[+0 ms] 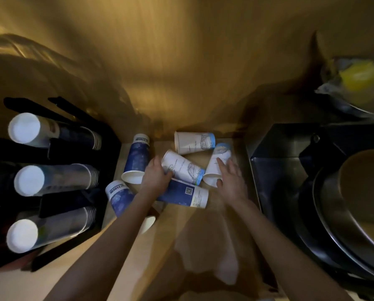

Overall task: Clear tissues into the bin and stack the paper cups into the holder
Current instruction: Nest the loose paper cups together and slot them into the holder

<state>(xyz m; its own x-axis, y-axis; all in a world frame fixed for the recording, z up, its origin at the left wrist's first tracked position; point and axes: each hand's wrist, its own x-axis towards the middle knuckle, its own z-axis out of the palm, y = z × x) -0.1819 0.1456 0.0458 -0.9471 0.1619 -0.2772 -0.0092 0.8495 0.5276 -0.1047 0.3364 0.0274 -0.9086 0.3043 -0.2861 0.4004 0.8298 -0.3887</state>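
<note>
Several paper cups lie tipped over on the wooden counter. My left hand [156, 177] closes around a white cup [181, 168] with blue line drawings, above a dark blue cup [184, 193]. My right hand [230, 177] grips another white cup [216, 166] by its side, thumb near the rim. A third white cup [193, 142] lies behind them. Two blue cups [137, 158] [118, 196] lie to the left. The black cup holder [71, 146] at far left carries three stacks of cups. I see no tissues clearly.
A round bin [355, 205] with a dark metal rim stands at the right, beside a dark box [275, 153]. A bag with something yellow [355, 81] sits at back right. A wooden wall rises behind the cups.
</note>
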